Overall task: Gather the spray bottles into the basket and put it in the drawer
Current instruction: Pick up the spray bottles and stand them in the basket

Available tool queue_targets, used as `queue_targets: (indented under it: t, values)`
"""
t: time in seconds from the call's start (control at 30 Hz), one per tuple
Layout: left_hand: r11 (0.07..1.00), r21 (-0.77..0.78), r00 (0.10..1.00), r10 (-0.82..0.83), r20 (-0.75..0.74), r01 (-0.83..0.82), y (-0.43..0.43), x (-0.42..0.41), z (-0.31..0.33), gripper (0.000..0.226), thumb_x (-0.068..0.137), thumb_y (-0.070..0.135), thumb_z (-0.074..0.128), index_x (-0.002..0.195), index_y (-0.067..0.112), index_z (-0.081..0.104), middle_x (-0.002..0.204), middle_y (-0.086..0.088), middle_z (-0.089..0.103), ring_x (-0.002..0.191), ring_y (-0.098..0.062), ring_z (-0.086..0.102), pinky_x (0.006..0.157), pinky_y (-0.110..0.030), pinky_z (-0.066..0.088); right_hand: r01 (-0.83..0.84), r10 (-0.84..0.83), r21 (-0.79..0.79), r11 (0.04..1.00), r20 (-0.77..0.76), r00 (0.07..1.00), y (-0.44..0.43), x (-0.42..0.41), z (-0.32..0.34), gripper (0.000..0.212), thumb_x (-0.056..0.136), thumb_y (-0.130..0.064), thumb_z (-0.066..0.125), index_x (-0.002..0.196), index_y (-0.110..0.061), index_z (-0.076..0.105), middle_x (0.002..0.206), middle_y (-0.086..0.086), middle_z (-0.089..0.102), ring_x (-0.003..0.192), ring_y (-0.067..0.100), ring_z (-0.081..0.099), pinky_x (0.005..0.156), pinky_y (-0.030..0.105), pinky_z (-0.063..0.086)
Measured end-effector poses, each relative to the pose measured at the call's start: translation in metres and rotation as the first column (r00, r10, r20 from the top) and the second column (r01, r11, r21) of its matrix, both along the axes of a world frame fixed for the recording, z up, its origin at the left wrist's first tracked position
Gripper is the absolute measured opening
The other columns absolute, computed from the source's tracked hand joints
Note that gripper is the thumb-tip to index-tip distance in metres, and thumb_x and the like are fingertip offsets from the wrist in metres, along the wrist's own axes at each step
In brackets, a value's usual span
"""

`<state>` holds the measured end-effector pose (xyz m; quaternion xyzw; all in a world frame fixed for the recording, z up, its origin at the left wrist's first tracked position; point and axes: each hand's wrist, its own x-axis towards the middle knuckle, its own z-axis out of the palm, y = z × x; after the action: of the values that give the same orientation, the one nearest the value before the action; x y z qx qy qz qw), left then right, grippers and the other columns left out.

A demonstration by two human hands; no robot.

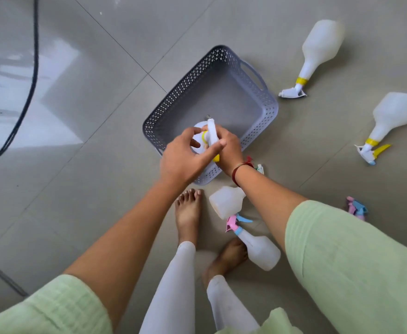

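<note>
Where grey tiles [101, 201] gleam, cable [32, 75] trails.

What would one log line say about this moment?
stage: loading | both hands: left hand, right hand hold spray bottle over basket | floor: other bottles loose

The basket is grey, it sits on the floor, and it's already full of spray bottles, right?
Not full. In the head view the grey basket on the floor is nearly bare: only one spray bottle is over it, held by both hands, left hand and right hand.
</note>
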<state>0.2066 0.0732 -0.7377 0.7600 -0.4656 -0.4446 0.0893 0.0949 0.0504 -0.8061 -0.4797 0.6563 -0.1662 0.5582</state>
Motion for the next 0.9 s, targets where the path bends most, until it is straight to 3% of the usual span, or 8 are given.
queue_targets:
  t: [0.1,0.23,0.33,0.47,0.57,0.63,0.77,0.9]
  values:
    - [0.991,-0.026,0.985,-0.126,0.122,0.130,-0.003,0.002,-0.005,0.059,0.078,0.061,0.062,0.123,0.024,0.053,0.090,0.007,0.071,0.095,-0.022,0.068,0.080,-0.039,0.055,-0.211,0.213,0.049,0.976,-0.051,0.976,0.002,-0.002,-0.012,0.019,0.085,-0.011,0.051,0.094,-0.020,0.065,0.090,0.006,0.068,0.083,0.026,0.061,0.074,0.035,0.049]
    - [0.988,0.035,0.974,-0.151,0.170,0.147,-0.003,-0.016,-0.018,0.040,0.087,0.035,0.056,0.122,0.019,0.052,0.096,-0.004,0.072,0.099,-0.033,0.065,0.076,-0.036,0.049,-0.326,0.339,0.103,0.940,-0.142,0.930,0.004,-0.011,-0.022,0.040,0.086,-0.001,0.048,0.120,-0.019,0.058,0.109,0.011,0.067,0.092,0.018,0.056,0.082,0.025,0.044]
    - [0.987,0.075,0.971,-0.154,0.183,0.142,0.001,-0.028,-0.024,0.043,0.086,0.027,0.051,0.128,0.018,0.046,0.106,-0.017,0.069,0.100,-0.040,0.063,0.074,-0.036,0.044,-0.221,0.247,0.197,0.955,-0.119,0.962,0.009,-0.028,-0.020,0.054,0.080,0.007,0.053,0.128,-0.018,0.054,0.127,0.008,0.062,0.116,0.022,0.057,0.099,0.028,0.045]
    - [0.985,0.135,0.968,-0.138,0.212,0.111,-0.002,-0.026,-0.029,0.044,0.087,0.025,0.049,0.131,0.022,0.052,0.118,-0.019,0.066,0.108,-0.040,0.060,0.085,-0.038,0.048,-0.002,0.020,0.091,0.996,-0.195,0.981,0.024,-0.068,-0.009,0.044,0.081,0.003,0.052,0.122,-0.010,0.059,0.123,0.014,0.061,0.111,0.026,0.059,0.097,0.030,0.045]
    - [0.979,0.189,0.976,-0.108,0.187,0.072,-0.002,-0.024,-0.029,0.038,0.086,0.026,0.052,0.121,0.017,0.061,0.116,-0.018,0.068,0.107,-0.037,0.062,0.085,-0.034,0.048,0.243,-0.223,0.020,0.970,-0.328,0.918,0.046,-0.104,-0.007,0.035,0.085,-0.005,0.055,0.119,-0.009,0.059,0.119,0.016,0.059,0.106,0.028,0.060,0.096,0.035,0.047]
    - [0.977,0.208,0.984,-0.087,0.155,0.054,0.000,-0.021,-0.030,0.037,0.084,0.026,0.053,0.118,0.015,0.062,0.110,-0.018,0.070,0.100,-0.037,0.066,0.088,-0.034,0.053,0.390,-0.322,0.091,0.916,-0.413,0.852,0.067,-0.126,-0.010,0.035,0.087,-0.012,0.057,0.122,-0.007,0.056,0.126,0.017,0.053,0.108,0.031,0.058,0.097,0.035,0.044]
    - [0.972,0.205,0.982,-0.141,0.128,0.113,0.006,-0.012,-0.029,0.036,0.086,0.029,0.053,0.119,0.016,0.059,0.104,-0.018,0.072,0.090,-0.038,0.069,0.084,-0.042,0.057,0.453,-0.242,0.394,0.800,-0.478,0.844,0.106,-0.149,-0.024,0.054,0.086,-0.036,0.062,0.130,-0.008,0.047,0.137,0.017,0.041,0.118,0.034,0.051,0.102,0.038,0.040]
    - [0.962,0.110,0.943,-0.269,0.194,0.251,0.010,-0.001,-0.028,0.042,0.092,0.045,0.050,0.124,0.019,0.051,0.094,-0.016,0.073,0.096,-0.036,0.065,0.078,-0.037,0.051,0.417,-0.228,0.427,0.802,-0.426,0.876,0.114,-0.146,-0.043,0.067,0.084,-0.045,0.063,0.136,-0.011,0.040,0.140,0.016,0.041,0.123,0.033,0.048,0.102,0.040,0.040]
